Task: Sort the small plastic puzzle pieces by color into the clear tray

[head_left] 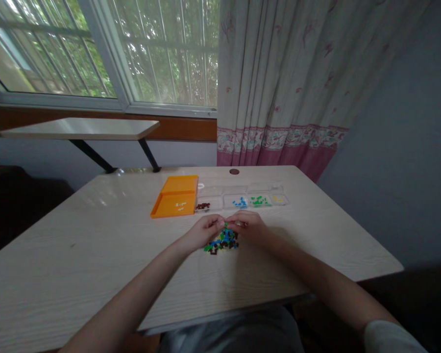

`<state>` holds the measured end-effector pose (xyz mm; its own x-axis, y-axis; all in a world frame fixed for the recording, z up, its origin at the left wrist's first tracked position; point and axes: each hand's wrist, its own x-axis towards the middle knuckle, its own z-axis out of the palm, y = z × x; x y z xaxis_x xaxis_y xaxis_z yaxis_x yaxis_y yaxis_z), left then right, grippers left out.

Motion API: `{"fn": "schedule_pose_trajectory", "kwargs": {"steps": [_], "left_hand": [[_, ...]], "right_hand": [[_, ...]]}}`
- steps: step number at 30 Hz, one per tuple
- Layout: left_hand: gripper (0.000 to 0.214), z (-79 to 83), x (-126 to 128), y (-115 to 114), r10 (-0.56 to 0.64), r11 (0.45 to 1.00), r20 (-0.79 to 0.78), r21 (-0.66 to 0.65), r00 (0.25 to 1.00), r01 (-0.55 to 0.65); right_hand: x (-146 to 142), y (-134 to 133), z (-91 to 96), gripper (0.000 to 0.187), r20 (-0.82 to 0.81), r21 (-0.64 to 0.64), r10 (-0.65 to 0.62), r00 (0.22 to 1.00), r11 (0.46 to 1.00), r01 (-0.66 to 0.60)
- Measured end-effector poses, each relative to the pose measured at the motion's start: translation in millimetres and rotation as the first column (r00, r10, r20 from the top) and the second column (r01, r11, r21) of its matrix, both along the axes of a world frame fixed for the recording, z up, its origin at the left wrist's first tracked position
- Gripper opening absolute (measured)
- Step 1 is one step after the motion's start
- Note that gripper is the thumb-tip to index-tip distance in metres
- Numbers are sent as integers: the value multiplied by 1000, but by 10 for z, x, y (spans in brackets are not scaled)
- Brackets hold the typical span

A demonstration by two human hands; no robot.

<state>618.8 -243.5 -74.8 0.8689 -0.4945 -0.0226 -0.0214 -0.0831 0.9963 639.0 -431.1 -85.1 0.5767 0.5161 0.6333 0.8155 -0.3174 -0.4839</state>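
Note:
My left hand (208,229) and my right hand (253,226) meet above a loose pile of small plastic pieces (222,242), coloured blue, green, dark brown and yellow. The fingertips of both hands are pinched together around a small green piece (226,224). More small bits may sit in the curled right fingers, too small to tell. Just beyond the hands stands a clear compartment box (224,193). Its near compartments hold brown pieces (203,206), blue pieces (240,202), green pieces (259,200) and a few yellow pieces (278,198).
Left of the clear box lies an orange tray (159,208) with white pieces (181,206) in it. A raised shelf (84,128) on black legs stands at the table's back left. Behind the pale wooden table (95,264) are a window and a curtain (275,98).

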Motion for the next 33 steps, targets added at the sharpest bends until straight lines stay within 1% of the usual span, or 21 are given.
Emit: {"fn": "schedule_pose_trajectory", "kwargs": {"steps": [4, 8, 10, 12, 14, 15, 17, 19, 20, 22, 25, 33], "left_hand": [[41, -8, 0, -9, -5, 1000, -40, -30, 999, 4], [41, -39, 20, -28, 39, 999, -30, -11, 999, -40], [39, -43, 40, -24, 93, 995, 46, 29, 995, -94], [34, -31, 57, -2, 128, 984, 195, 99, 972, -150], [29, -7, 64, 37, 99, 952, 380, 232, 920, -198], [27, 6, 60, 59, 51, 921, 465, 321, 884, -222], [24, 33, 41, 95, -85, 825, 573, 500, 815, -265], [27, 58, 15, 111, -206, 729, 602, 620, 772, -289], [29, 69, 3, 112, -245, 696, 601, 656, 760, -294], [29, 85, -13, 106, -284, 654, 601, 691, 747, -308], [27, 94, -15, 103, -300, 630, 609, 704, 734, -327], [21, 83, -7, 122, -280, 626, 618, 697, 734, -349]], "right_hand": [[-22, 22, 32, 17, -19, 24, -12, 1000, 1000, 13], [-45, 28, 75, 15, -57, 20, -55, 997, 998, 56], [-40, 17, 94, 15, -49, 21, -65, 997, 998, 66], [-23, -5, 116, 14, -17, 17, -65, 998, 998, 65], [-1, -36, 142, 14, 17, 18, -93, 996, 996, 92], [10, -54, 157, 13, 30, 23, -117, 993, 993, 116], [26, -93, 185, 13, 48, 48, -172, 984, 984, 169], [34, -130, 207, 13, 59, 81, -209, 976, 976, 204], [36, -146, 216, 13, 63, 94, -223, 973, 972, 217], [34, -170, 231, 13, 66, 110, -248, 966, 964, 240], [25, -185, 247, 13, 74, 117, -267, 961, 959, 257], [-6, -190, 290, 10, 128, 187, -308, 943, 941, 282]]}}
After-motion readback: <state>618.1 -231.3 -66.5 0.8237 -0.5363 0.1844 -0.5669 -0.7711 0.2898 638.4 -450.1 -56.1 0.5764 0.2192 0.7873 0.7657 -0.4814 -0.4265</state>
